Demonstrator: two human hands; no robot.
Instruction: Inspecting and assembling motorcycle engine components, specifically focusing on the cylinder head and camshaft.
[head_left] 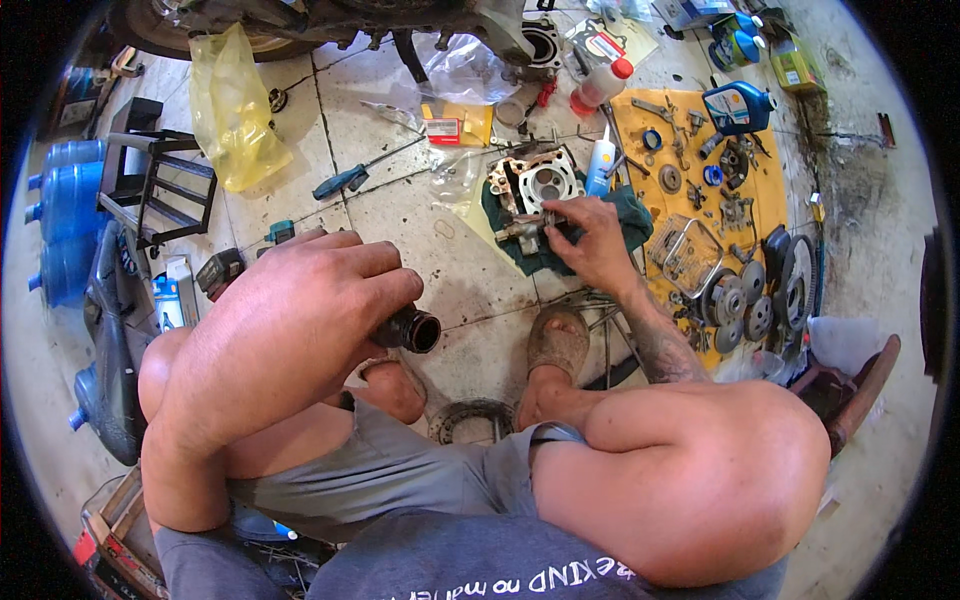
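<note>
A pale tiled floor (400, 215) in bright, even light carries a yellow mat (765, 190) on the right, with a black metal stand (160, 185) and blue water jugs (65, 205) far to the mat's left and a tyre (200, 30) up and left of it.

1. Left hand (325, 290): raised close to the camera, fingers curled shut around a black tube (410, 329), back of hand uppermost.
2. Left forearm: runs down and left from the wrist to a bent elbow at the knee.
3. Right hand (592, 240): extended forward, fingertips pinched on a metal part (522, 232).
4. Right forearm: reaches up from the lower right, above the right knee.
</note>
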